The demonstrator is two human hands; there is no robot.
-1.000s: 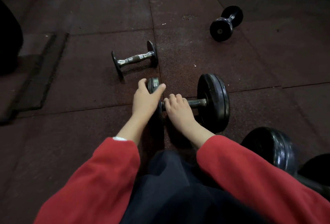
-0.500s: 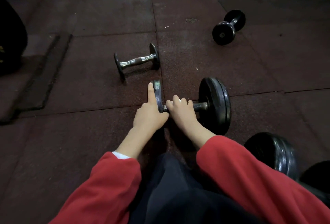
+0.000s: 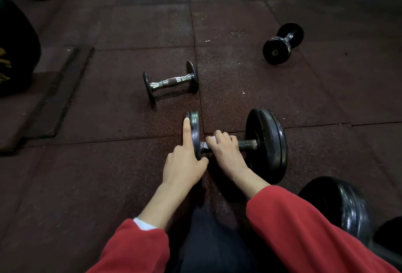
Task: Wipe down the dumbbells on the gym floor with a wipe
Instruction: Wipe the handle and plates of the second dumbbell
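On the dark rubber gym floor (image 3: pixel 108 164), the nearest dumbbell (image 3: pixel 265 142) lies before the person. The right hand (image 3: pixel 226 150) curls a white wipe (image 3: pixel 210 140) around its handle; the left hand (image 3: pixel 185 164) braces the small plate, forefinger extended. Handle-wiping is underway; next probably the plates.

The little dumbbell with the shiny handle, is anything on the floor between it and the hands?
Nothing visible. Only bare floor mat lies between the small chrome-handled dumbbell and the dumbbell being wiped. The left hand rests on that dumbbell's near plate, and the right hand grips its handle with a white wipe.
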